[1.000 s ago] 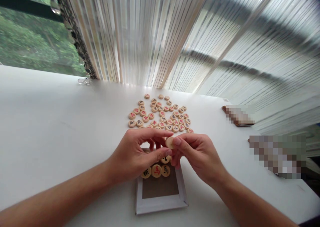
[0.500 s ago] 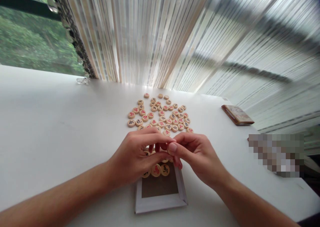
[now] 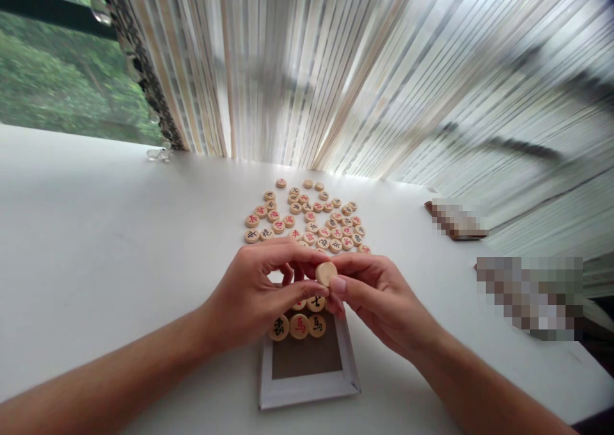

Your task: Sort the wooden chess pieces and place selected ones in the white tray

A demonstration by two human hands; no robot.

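A round wooden Chinese chess piece (image 3: 326, 274) is pinched between both hands, its plain side towards me. My left hand (image 3: 268, 275) grips it from the left with thumb and fingertips. From the right, the thumb and fingers of my right hand (image 3: 371, 288) close on the same piece. Below the hands lies a shallow box (image 3: 309, 390) with a pale rim and a brown bottom. Chess pieces with red and black characters, such as a red-marked one (image 3: 300, 326), lie in its upper part. My hands hide the box's far end.
Many loose chess pieces (image 3: 310, 217) are scattered beyond my hands on the white table (image 3: 144, 249). A partly blurred-out flat box (image 3: 453, 221) and another pixelated object (image 3: 532, 297) lie to the right. A striped curtain (image 3: 288, 70) hangs behind the table.
The chess piece between my fingertips has come into view, its plain face turned towards me. My fingers have shifted slightly around it; the box has stayed put.
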